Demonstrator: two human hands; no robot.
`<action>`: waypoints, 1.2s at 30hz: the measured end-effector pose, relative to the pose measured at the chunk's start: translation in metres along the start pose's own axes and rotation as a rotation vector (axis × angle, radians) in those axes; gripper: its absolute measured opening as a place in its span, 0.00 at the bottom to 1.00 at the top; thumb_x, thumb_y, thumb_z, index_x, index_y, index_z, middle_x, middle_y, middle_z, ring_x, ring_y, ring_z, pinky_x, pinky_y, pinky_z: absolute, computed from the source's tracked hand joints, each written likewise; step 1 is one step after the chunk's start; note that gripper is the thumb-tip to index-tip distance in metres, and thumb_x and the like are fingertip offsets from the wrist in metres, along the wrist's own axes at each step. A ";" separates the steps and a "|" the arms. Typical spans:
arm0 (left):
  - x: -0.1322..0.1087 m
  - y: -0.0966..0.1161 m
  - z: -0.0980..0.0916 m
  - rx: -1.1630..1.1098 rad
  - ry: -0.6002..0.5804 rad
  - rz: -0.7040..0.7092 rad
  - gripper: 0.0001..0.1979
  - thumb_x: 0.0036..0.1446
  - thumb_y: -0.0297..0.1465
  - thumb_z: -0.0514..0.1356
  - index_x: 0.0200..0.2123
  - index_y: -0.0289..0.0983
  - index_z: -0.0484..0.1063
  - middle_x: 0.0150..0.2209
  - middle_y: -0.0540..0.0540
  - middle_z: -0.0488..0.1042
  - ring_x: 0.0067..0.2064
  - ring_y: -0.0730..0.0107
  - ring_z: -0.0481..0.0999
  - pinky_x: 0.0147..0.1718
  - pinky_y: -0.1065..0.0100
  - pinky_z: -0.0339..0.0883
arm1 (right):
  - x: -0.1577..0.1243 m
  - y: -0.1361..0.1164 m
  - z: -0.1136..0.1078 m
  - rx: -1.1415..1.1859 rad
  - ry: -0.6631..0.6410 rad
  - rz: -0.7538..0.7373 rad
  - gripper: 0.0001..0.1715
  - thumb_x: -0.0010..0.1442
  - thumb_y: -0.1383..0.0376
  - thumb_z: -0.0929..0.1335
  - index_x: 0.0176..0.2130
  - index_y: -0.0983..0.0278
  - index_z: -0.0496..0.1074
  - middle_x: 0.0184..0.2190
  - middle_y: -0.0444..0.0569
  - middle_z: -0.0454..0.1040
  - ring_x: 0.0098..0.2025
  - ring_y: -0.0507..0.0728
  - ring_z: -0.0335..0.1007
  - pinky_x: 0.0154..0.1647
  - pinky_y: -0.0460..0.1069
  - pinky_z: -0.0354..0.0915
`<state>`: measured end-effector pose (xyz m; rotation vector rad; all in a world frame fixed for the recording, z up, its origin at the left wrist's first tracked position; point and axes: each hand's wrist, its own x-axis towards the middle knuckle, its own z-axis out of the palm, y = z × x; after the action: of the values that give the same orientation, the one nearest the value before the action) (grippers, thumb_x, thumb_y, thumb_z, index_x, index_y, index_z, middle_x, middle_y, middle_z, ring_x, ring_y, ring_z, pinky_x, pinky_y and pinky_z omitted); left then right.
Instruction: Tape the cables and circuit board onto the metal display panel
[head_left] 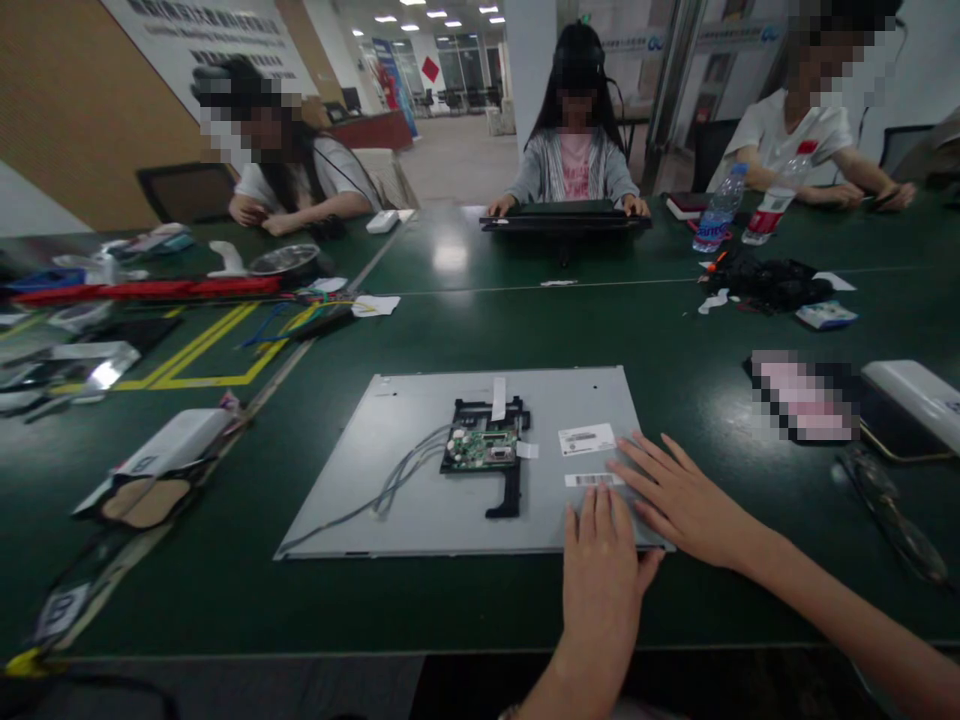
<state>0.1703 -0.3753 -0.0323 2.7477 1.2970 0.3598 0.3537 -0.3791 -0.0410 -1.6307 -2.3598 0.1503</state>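
A flat grey LCD panel (345,500) lies on the green table with its metal back up. On its middle sits a green circuit board (480,449) in a black plastic bracket (513,492). Grey cables (405,475) run from the board to the panel's near left corner. My left hand (602,545) rests on the panel's near right part, its fingers stretched beside a barcode label (583,480). At the right edge lies my right hand (679,497), fingers spread near a white label (586,440). Neither hand holds anything.
A phone (902,412) and a coiled cable (892,515) lie at right. Bottles (721,210) and a black bundle (772,282) stand farther back. A white device (176,440) sits at left. Opposite, a person holds a black screen (566,222); two other people sit at the sides.
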 end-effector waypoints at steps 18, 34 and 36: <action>-0.002 -0.052 -0.015 0.061 0.048 -0.100 0.18 0.65 0.25 0.49 0.55 0.31 0.69 0.55 0.37 0.71 0.58 0.59 0.70 0.56 0.54 0.64 | 0.060 -0.031 0.016 -0.016 -0.037 -0.117 0.31 0.66 0.58 0.60 0.65 0.64 0.57 0.68 0.62 0.51 0.68 0.70 0.45 0.65 0.69 0.45; -0.005 -0.094 -0.016 -0.022 0.173 -0.131 0.18 0.64 0.26 0.50 0.54 0.36 0.70 0.51 0.43 0.75 0.51 0.63 0.76 0.55 0.57 0.66 | 0.088 -0.043 0.022 0.055 -0.026 -0.162 0.31 0.66 0.56 0.59 0.64 0.67 0.58 0.68 0.63 0.50 0.70 0.69 0.38 0.66 0.66 0.44; -0.005 -0.098 -0.018 -0.039 0.184 -0.143 0.18 0.64 0.27 0.50 0.54 0.37 0.71 0.50 0.44 0.76 0.50 0.63 0.77 0.55 0.58 0.67 | 0.091 -0.046 0.022 0.046 -0.016 -0.180 0.32 0.66 0.56 0.59 0.63 0.69 0.58 0.67 0.64 0.51 0.70 0.69 0.38 0.66 0.66 0.43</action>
<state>0.0898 -0.3173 -0.0331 2.6220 1.5004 0.6306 0.2760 -0.3092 -0.0369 -1.3934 -2.4814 0.1806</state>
